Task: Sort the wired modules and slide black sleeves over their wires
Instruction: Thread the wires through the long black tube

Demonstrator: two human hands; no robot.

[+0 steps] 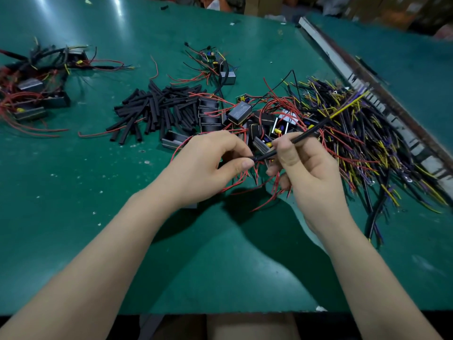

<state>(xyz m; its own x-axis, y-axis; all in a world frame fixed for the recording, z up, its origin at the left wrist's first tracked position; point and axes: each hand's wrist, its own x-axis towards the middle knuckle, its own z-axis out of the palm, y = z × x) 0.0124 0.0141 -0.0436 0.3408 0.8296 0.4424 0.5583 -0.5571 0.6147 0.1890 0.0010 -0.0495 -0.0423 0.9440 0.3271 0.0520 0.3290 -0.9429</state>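
- Both hands closed: left hand [210,163] pinching red wires [241,179], right hand [304,165] gripping black sleeve [297,139].
- Sleeve axis slanting up-right, lower end touching left fingertips.

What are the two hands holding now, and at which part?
Both hold one thin black sleeved wire: the left hand pinches its near end, and the right hand grips it a little further along.

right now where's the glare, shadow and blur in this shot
Head view: overhead lights streak white glare on the green table far left; the left hand and right hand cast dark shadows toward the near edge; the wide lens bends the metal rail, and the wire pile smears.
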